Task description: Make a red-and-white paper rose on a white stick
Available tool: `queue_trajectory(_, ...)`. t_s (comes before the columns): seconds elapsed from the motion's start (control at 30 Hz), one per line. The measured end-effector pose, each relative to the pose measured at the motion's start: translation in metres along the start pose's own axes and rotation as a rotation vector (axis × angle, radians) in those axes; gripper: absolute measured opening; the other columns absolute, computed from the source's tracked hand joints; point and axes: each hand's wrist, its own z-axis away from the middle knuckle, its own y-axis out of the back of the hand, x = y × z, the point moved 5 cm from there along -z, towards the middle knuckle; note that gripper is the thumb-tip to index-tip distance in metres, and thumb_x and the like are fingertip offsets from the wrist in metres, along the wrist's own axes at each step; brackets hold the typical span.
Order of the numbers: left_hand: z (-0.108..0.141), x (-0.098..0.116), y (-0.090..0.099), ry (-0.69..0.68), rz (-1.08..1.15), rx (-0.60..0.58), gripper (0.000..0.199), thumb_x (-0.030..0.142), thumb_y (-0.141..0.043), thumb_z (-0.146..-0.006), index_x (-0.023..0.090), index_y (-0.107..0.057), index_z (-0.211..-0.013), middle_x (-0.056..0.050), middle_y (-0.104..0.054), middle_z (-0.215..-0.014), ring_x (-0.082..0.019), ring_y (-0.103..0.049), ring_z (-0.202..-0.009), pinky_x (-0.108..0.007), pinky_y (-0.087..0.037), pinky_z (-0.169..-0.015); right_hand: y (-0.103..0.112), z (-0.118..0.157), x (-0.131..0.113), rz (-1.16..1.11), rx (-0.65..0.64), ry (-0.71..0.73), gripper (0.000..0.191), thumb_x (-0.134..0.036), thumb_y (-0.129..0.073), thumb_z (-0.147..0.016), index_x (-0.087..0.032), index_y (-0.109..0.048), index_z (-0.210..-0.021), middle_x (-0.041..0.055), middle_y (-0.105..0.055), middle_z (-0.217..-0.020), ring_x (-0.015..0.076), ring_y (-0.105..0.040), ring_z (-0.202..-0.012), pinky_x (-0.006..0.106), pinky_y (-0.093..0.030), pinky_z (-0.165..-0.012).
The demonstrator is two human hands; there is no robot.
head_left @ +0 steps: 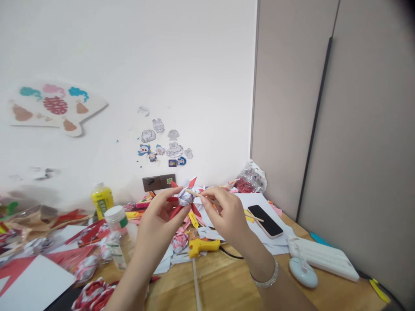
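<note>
My left hand (pixel 162 211) holds up a folded paper flower (pixel 185 198), its thumb and fingers closed around the side. The flower has a white centre and pointed red petals. My right hand (pixel 223 211) pinches a thin pale wooden stick (pixel 256 218). The stick's far tip touches or lies right in front of the white centre; I cannot tell which. Under the hands, a yellow hot glue gun (pixel 205 246) lies on the wooden table (pixel 233 285), a long glue stick (pixel 196 280) reaching from it towards me. A red-and-white paper ball (pixel 179 240) sits beside the gun.
Left stand a yellow bottle (pixel 102 201) and a clear jar (pixel 117 246) with a white lid, amid paper scraps. Right lie a phone (pixel 266 221) on white paper, a white keyboard (pixel 327 259) and a pale mouse (pixel 303 272). A wall (pixel 201 65) and cabinet (pixel 363 129) enclose the table.
</note>
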Motion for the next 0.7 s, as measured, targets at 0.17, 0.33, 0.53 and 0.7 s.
queue_trajectory(0.17,0.004,0.005,-0.001,0.097,0.109,0.092,0.039,0.032,-0.075,-0.061,0.020,-0.058,-0.094,-0.002,-0.067,-0.089,-0.017,-0.066,-0.076,-0.026,-0.055,-0.059,-0.006,0.001,0.006,0.034,0.008,-0.111,0.017,-0.023,-0.048,-0.087,-0.018,-0.062,-0.095,0.0016,-0.068,-0.075,0.0137,-0.061,-0.065,0.022,-0.040,-0.056)
queue_trajectory(0.33,0.008,0.002,-0.004,0.210,0.142,0.151,0.040,0.036,-0.076,-0.059,0.018,-0.057,-0.090,-0.003,-0.067,-0.085,-0.017,-0.066,-0.072,-0.022,-0.050,-0.051,-0.015,0.004,0.010,-0.085,-0.087,-0.195,0.024,-0.025,-0.045,-0.090,-0.020,-0.061,-0.107,0.0021,-0.070,-0.084,0.0152,-0.063,-0.073,0.023,-0.044,-0.062)
queue_trajectory(0.53,0.003,-0.011,-0.009,0.158,0.081,0.015,0.045,0.041,-0.073,-0.062,0.020,-0.052,-0.096,-0.006,-0.064,-0.094,-0.021,-0.065,-0.084,-0.030,-0.053,-0.061,-0.019,0.002,0.020,-0.216,-0.109,-0.245,0.026,-0.024,-0.054,-0.085,-0.023,-0.061,-0.111,0.0029,-0.069,-0.097,0.0168,-0.064,-0.085,0.025,-0.047,-0.073)
queue_trajectory(0.7,-0.001,0.002,0.006,-0.159,-0.376,-0.043,0.029,0.041,-0.069,-0.065,0.021,-0.059,-0.083,-0.008,-0.057,-0.111,-0.027,-0.055,-0.108,-0.043,-0.047,-0.089,-0.018,-0.002,0.027,-0.219,-0.306,-0.168,0.028,-0.029,-0.052,-0.089,-0.024,-0.061,-0.115,0.0015,-0.069,-0.090,0.0158,-0.062,-0.080,0.026,-0.045,-0.072)
